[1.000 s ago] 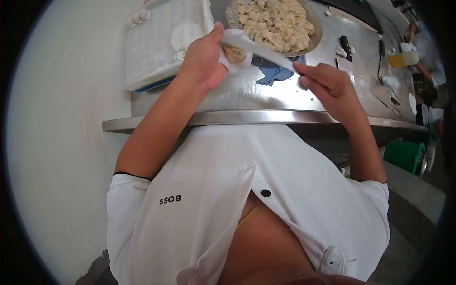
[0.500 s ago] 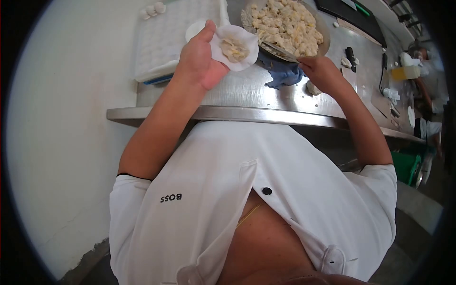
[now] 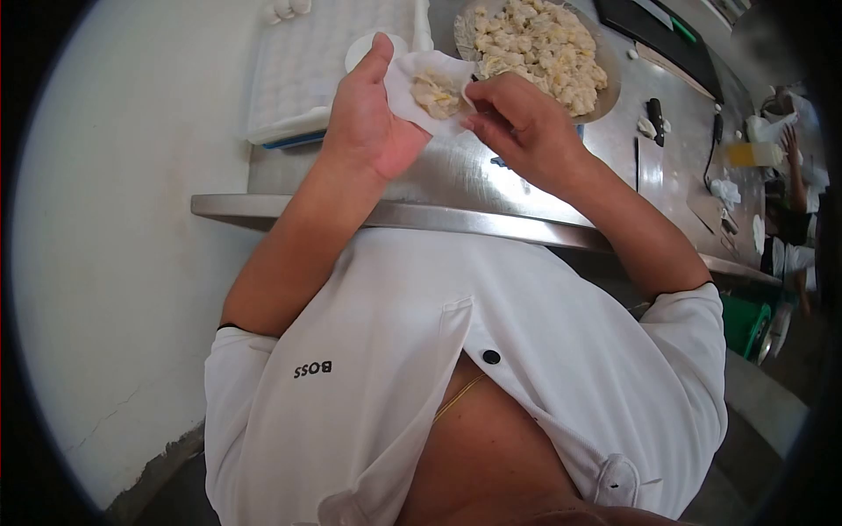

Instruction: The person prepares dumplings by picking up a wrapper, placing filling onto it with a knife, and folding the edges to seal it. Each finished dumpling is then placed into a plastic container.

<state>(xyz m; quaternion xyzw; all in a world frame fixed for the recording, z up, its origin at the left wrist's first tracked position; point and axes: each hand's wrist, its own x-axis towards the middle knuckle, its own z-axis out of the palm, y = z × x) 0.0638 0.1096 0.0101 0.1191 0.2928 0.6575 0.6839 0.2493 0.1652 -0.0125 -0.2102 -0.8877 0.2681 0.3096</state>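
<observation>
My left hand, thumb raised, supports a thin white round dough wrapper on its fingers. A lump of pale, chunky filling lies in the middle of the wrapper. At the wrapper's right edge is my right hand, its fingers bent and pinching that edge. Behind the right hand stands a wide metal bowl heaped with the same filling. The blue cloth by the bowl is mostly hidden by my right hand.
A white tray stands at the left by the wall, with a white disc and small white lumps at its far end. Knives, a black board and a yellow bottle lie rightward on the steel table. Another person is at far right.
My right hand has let go of the metal utensil at the bowl and moved left to the wrapper's edge. My left hand stays nearly in place with the filled wrapper.
</observation>
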